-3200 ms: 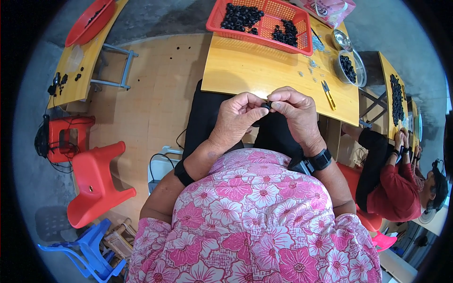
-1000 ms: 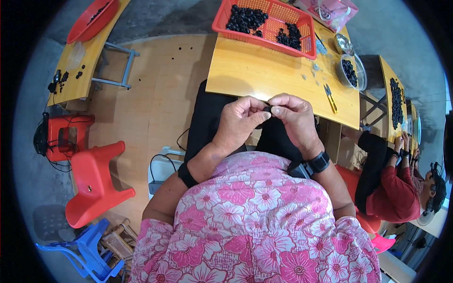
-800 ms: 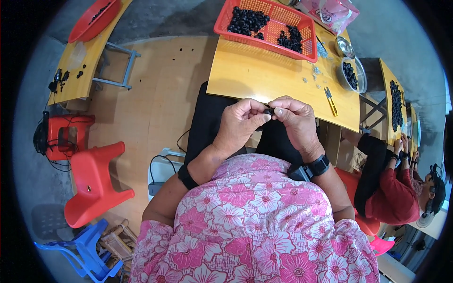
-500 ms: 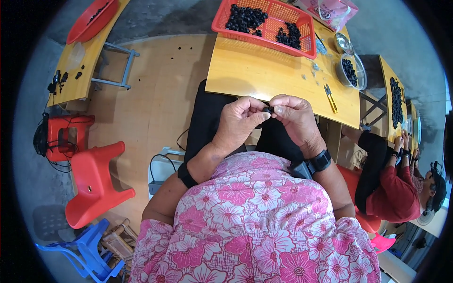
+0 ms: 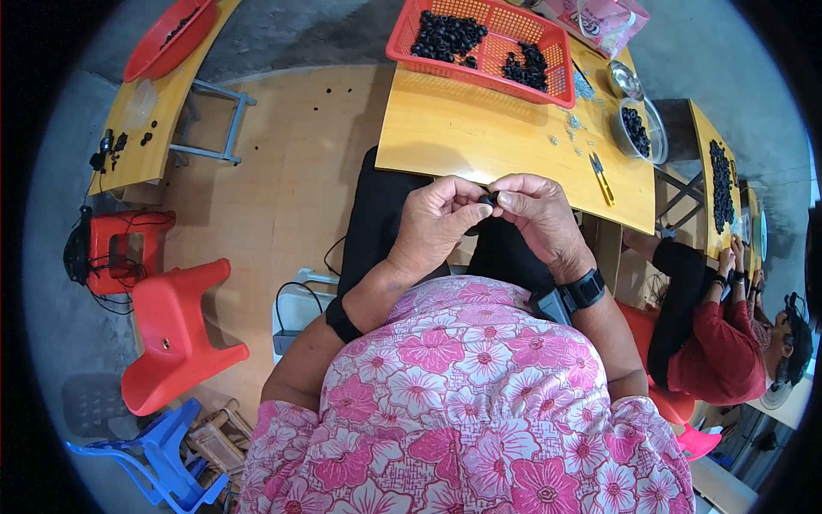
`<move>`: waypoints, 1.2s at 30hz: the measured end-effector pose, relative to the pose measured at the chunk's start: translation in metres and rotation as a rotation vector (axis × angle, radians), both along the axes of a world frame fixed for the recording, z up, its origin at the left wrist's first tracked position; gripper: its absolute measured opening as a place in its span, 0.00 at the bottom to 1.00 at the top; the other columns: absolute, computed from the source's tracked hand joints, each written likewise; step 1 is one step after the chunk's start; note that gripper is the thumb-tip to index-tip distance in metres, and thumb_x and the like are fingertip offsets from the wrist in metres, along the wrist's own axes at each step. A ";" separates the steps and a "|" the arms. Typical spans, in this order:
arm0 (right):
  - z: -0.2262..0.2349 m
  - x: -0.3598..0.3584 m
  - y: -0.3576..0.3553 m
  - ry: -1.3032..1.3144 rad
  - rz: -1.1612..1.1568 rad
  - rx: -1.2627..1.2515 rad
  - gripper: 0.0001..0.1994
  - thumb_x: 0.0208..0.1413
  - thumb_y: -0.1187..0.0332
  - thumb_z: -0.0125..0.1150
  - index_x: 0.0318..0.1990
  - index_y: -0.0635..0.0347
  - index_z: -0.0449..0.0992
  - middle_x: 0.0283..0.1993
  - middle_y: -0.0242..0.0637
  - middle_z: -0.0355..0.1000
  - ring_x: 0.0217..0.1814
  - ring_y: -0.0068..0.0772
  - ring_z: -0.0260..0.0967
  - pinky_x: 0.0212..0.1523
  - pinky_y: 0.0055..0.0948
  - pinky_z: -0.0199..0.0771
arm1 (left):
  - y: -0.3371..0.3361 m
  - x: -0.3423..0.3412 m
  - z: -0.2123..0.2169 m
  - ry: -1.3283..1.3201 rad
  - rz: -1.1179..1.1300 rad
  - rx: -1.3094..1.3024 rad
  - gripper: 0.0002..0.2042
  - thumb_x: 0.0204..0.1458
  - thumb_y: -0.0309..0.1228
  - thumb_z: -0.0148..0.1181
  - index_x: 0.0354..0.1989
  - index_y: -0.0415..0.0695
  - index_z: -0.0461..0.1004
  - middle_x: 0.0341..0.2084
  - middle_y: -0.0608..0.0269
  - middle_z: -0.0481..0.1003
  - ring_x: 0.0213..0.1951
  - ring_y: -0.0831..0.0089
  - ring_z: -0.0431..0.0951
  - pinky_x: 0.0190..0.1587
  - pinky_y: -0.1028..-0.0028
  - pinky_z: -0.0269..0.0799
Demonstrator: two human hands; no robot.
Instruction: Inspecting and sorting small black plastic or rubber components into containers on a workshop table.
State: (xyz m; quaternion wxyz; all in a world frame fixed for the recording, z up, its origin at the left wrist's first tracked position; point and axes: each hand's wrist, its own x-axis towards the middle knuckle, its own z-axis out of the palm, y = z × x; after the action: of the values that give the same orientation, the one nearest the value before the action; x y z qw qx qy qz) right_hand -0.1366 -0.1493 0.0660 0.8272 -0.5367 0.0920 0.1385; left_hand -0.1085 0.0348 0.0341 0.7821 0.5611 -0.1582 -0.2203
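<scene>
Both hands meet in front of my chest, just below the near edge of the yellow table (image 5: 479, 137). My left hand (image 5: 441, 218) and my right hand (image 5: 535, 218) pinch one small black part (image 5: 486, 200) between their fingertips. Most of that part is hidden by the fingers. A black band sits on each wrist. At the far side of the table stands a red basket (image 5: 479, 73) holding two heaps of similar small black parts (image 5: 445, 34).
Yellow-handled snips (image 5: 601, 178) and small metal bits lie on the table's right side, beside a metal bowl of black parts (image 5: 635, 128). A person in a red top (image 5: 728, 343) works at the right. Red stools (image 5: 171, 334) stand on the left, by another yellow table (image 5: 141, 128).
The hands have stayed together on the small black part, with only slight finger shifts; the view has tilted a little.
</scene>
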 end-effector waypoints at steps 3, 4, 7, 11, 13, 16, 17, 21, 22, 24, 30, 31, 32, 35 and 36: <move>0.000 0.002 0.001 -0.030 0.012 -0.066 0.09 0.53 0.74 0.61 0.42 0.67 0.76 0.37 0.37 0.76 0.36 0.24 0.73 0.41 0.22 0.75 | 0.000 0.000 0.000 -0.023 0.023 0.010 0.06 0.54 0.22 0.57 0.39 0.35 0.70 0.30 0.62 0.75 0.33 0.80 0.75 0.36 0.80 0.74; -0.001 0.002 0.001 -0.032 0.012 -0.067 0.09 0.53 0.74 0.61 0.42 0.67 0.76 0.37 0.37 0.76 0.36 0.24 0.73 0.41 0.22 0.75 | 0.000 0.000 0.001 -0.026 0.024 0.010 0.06 0.54 0.22 0.57 0.39 0.35 0.70 0.30 0.62 0.75 0.33 0.80 0.75 0.36 0.80 0.74; -0.002 0.003 0.004 -0.051 -0.003 -0.114 0.09 0.54 0.73 0.61 0.42 0.66 0.77 0.37 0.36 0.76 0.35 0.23 0.73 0.41 0.21 0.74 | -0.001 0.000 0.004 -0.008 0.029 0.020 0.06 0.54 0.22 0.58 0.38 0.36 0.71 0.31 0.62 0.75 0.32 0.82 0.74 0.35 0.81 0.72; -0.001 0.004 0.009 -0.043 -0.041 -0.083 0.09 0.54 0.73 0.60 0.42 0.66 0.77 0.35 0.35 0.76 0.34 0.21 0.71 0.39 0.20 0.74 | -0.002 0.002 0.008 -0.057 0.108 0.064 0.04 0.51 0.22 0.60 0.34 0.37 0.73 0.27 0.64 0.77 0.29 0.85 0.74 0.31 0.84 0.70; -0.002 0.004 0.010 -0.040 -0.050 -0.081 0.09 0.54 0.73 0.61 0.42 0.65 0.77 0.35 0.34 0.76 0.34 0.21 0.71 0.39 0.20 0.74 | -0.001 0.002 0.010 -0.076 0.114 0.085 0.04 0.52 0.22 0.59 0.34 0.37 0.73 0.27 0.64 0.77 0.29 0.85 0.74 0.30 0.84 0.70; -0.003 0.004 0.011 -0.056 -0.044 -0.083 0.09 0.54 0.73 0.60 0.42 0.65 0.77 0.35 0.34 0.76 0.34 0.21 0.71 0.39 0.20 0.74 | 0.000 0.002 0.011 -0.061 0.113 0.091 0.03 0.52 0.22 0.59 0.34 0.37 0.73 0.27 0.64 0.78 0.29 0.85 0.74 0.29 0.84 0.70; -0.001 0.003 0.012 -0.053 -0.056 -0.085 0.09 0.55 0.73 0.60 0.42 0.65 0.77 0.35 0.34 0.76 0.34 0.20 0.71 0.39 0.20 0.73 | 0.000 0.003 0.011 -0.031 0.099 0.099 0.03 0.52 0.22 0.59 0.34 0.37 0.73 0.27 0.64 0.78 0.28 0.85 0.74 0.29 0.84 0.70; -0.002 0.003 0.014 -0.063 -0.082 -0.089 0.08 0.56 0.72 0.59 0.41 0.65 0.77 0.35 0.33 0.75 0.34 0.20 0.71 0.39 0.20 0.73 | -0.002 0.002 0.010 -0.021 0.127 0.045 0.04 0.52 0.23 0.59 0.35 0.38 0.73 0.27 0.65 0.78 0.28 0.87 0.73 0.23 0.86 0.68; -0.002 0.004 0.014 -0.064 -0.081 -0.088 0.08 0.56 0.72 0.59 0.41 0.65 0.77 0.35 0.33 0.75 0.34 0.20 0.71 0.39 0.20 0.73 | -0.002 0.002 0.008 -0.021 0.128 0.045 0.04 0.52 0.23 0.59 0.35 0.38 0.73 0.27 0.65 0.78 0.28 0.87 0.73 0.23 0.86 0.68; -0.001 0.004 0.015 -0.049 -0.081 -0.063 0.08 0.56 0.72 0.59 0.41 0.65 0.77 0.34 0.33 0.75 0.35 0.20 0.71 0.39 0.21 0.73 | -0.002 0.002 0.006 -0.115 0.157 0.052 0.04 0.52 0.24 0.59 0.35 0.38 0.73 0.27 0.66 0.78 0.26 0.88 0.72 0.19 0.86 0.66; -0.005 0.003 0.012 -0.025 -0.052 0.088 0.09 0.56 0.71 0.58 0.42 0.65 0.76 0.36 0.34 0.75 0.36 0.22 0.71 0.43 0.24 0.74 | 0.002 0.001 0.018 -0.035 0.101 0.161 0.06 0.52 0.25 0.60 0.37 0.37 0.75 0.27 0.67 0.78 0.28 0.86 0.72 0.30 0.84 0.67; -0.005 0.003 0.012 -0.026 -0.053 0.088 0.09 0.56 0.71 0.58 0.42 0.65 0.76 0.36 0.34 0.75 0.36 0.22 0.71 0.43 0.24 0.74 | 0.002 0.001 0.017 -0.037 0.100 0.161 0.06 0.52 0.25 0.60 0.37 0.37 0.75 0.27 0.67 0.78 0.28 0.86 0.72 0.30 0.84 0.67; -0.005 0.003 0.011 -0.012 -0.037 0.113 0.09 0.56 0.71 0.58 0.43 0.65 0.75 0.36 0.34 0.74 0.37 0.23 0.71 0.44 0.25 0.74 | 0.001 0.001 0.015 -0.034 0.105 0.143 0.06 0.52 0.24 0.61 0.37 0.37 0.75 0.28 0.67 0.77 0.29 0.86 0.72 0.31 0.84 0.68; -0.003 0.003 0.010 -0.004 -0.003 0.142 0.10 0.57 0.70 0.57 0.44 0.65 0.74 0.37 0.34 0.74 0.38 0.25 0.72 0.45 0.26 0.74 | 0.001 0.002 0.009 -0.098 0.135 0.122 0.07 0.50 0.23 0.62 0.37 0.37 0.76 0.29 0.67 0.75 0.30 0.84 0.72 0.32 0.84 0.68; -0.002 0.003 0.009 -0.011 0.015 0.146 0.11 0.57 0.69 0.57 0.45 0.65 0.73 0.37 0.35 0.74 0.38 0.25 0.72 0.45 0.26 0.74 | 0.001 0.002 0.007 -0.165 0.158 0.118 0.08 0.49 0.22 0.63 0.38 0.37 0.76 0.30 0.67 0.74 0.31 0.84 0.73 0.33 0.84 0.69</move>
State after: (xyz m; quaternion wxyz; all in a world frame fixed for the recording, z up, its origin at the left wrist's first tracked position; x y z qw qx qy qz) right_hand -0.1339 -0.1400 0.0639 0.8635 -0.4765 0.0730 0.1483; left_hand -0.1063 0.0355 0.0415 0.7468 0.6332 -0.1643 -0.1200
